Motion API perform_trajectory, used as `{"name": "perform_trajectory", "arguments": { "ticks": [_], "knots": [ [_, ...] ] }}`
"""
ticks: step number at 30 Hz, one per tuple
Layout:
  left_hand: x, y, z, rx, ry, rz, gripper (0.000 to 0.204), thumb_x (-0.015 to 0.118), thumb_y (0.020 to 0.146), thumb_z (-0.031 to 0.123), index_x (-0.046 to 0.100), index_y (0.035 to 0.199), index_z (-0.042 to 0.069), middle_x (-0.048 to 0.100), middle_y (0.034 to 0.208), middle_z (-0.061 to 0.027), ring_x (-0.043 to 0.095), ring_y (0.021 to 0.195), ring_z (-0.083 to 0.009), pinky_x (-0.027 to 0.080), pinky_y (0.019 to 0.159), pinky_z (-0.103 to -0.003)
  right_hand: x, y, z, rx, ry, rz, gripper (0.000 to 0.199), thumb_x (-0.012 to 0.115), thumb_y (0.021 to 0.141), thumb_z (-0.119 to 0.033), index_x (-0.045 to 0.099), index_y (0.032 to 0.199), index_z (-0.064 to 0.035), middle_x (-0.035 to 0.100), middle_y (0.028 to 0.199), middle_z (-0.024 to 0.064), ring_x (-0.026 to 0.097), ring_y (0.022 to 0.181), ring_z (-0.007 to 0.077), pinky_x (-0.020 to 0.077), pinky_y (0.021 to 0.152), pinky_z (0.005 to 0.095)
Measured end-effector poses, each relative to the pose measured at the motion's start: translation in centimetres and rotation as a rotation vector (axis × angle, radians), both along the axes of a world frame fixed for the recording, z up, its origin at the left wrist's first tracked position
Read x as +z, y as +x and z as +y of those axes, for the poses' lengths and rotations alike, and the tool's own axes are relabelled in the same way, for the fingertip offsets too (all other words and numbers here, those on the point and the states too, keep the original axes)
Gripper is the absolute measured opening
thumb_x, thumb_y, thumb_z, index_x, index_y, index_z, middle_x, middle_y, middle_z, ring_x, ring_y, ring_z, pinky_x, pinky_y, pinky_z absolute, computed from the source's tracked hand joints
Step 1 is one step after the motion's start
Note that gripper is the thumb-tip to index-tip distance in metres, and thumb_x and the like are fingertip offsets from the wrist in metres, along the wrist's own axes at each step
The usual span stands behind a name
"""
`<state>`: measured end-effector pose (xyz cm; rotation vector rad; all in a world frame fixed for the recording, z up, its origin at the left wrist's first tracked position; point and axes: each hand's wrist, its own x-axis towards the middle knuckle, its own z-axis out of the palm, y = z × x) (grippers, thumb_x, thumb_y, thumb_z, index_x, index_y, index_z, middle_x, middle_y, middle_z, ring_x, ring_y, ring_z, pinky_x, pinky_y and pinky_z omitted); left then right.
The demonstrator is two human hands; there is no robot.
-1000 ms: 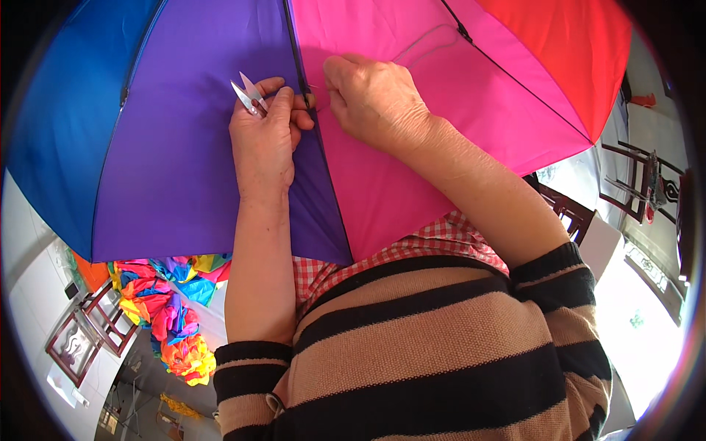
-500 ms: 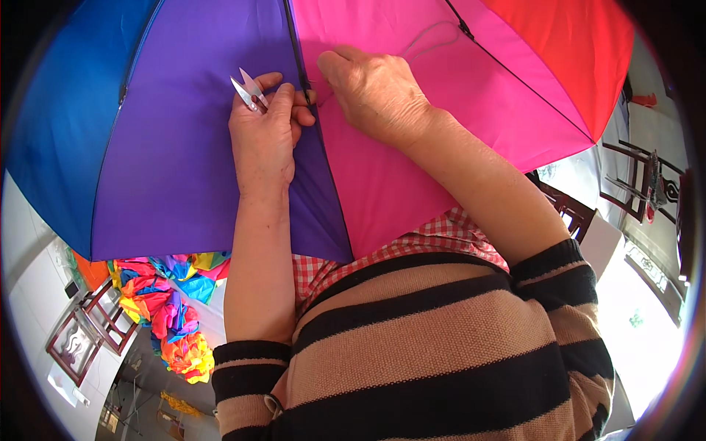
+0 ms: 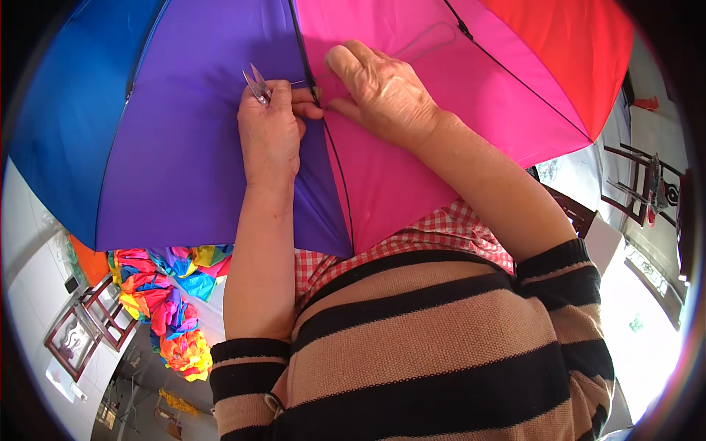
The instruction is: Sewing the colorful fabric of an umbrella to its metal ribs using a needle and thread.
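Observation:
An umbrella canopy with blue, purple, pink and red panels lies spread before me, its purple panel [image 3: 176, 169] and pink panel [image 3: 412, 176] meeting along a dark rib [image 3: 303, 48]. My left hand [image 3: 268, 132] is closed around small thread snips [image 3: 257, 84], blades pointing up and away. Its fingertips touch the rib at a black joint. A thin needle-like sliver [image 3: 297, 82] shows just left of that joint. Over the pink side, my right hand [image 3: 386, 95] has its thumb stretched toward the rib, apart from the bent fingers. A fine thread [image 3: 434, 40] loops across the pink cloth beyond it.
Bunched multicoloured cloth [image 3: 173, 316] hangs or lies at my left. Dark wooden chairs stand on both sides, one at left [image 3: 77, 338] and one at right [image 3: 636, 180]. A red-checked cloth [image 3: 401, 239] covers my lap under the canopy's edge.
My left hand with the snips has moved slightly right and nearer to me. My right thumb has come apart from the fingers. The canopy has shifted a little.

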<state>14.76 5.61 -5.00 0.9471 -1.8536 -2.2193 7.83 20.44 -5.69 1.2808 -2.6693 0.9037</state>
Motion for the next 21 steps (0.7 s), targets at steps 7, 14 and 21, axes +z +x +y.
{"name": "perform_trajectory", "arguments": {
  "ticks": [7,14,21],
  "knots": [
    [0.0,0.2,0.1,0.028,0.023,0.027,0.015,0.043,0.098,0.012,0.048,0.095,-0.001,0.066,0.08,-0.0159,0.063,0.058,-0.0146,0.035,0.039,-0.021,0.3,0.2,0.4,-0.003,0.018,-0.026,0.049,0.077,0.069,-0.01,0.042,0.102,-0.0059,0.057,0.093,0.014,0.062,0.083,0.0344,0.0524,0.066,0.0417],
    [-0.3,0.3,0.0,0.007,0.063,0.043,0.014,0.044,0.098,0.012,0.048,0.096,-0.001,0.066,0.082,-0.0161,0.062,0.057,-0.014,0.035,0.039,-0.021,0.2,0.1,0.4,-0.014,0.063,-0.036,0.05,0.078,0.069,-0.01,0.041,0.103,-0.006,0.058,0.092,0.0137,0.063,0.083,0.0342,0.0525,0.067,0.0418],
    [0.1,0.0,0.5,0.017,0.06,0.022,0.012,0.053,0.094,0.01,0.055,0.091,-0.001,0.066,0.078,-0.0127,0.059,0.054,-0.0114,0.033,0.039,-0.021,1.1,0.3,0.6,0.038,0.09,-0.026,0.038,0.075,0.072,-0.012,0.046,0.096,-0.0049,0.059,0.091,0.0141,0.062,0.082,0.0341,0.0524,0.066,0.0416]
  ]
}}
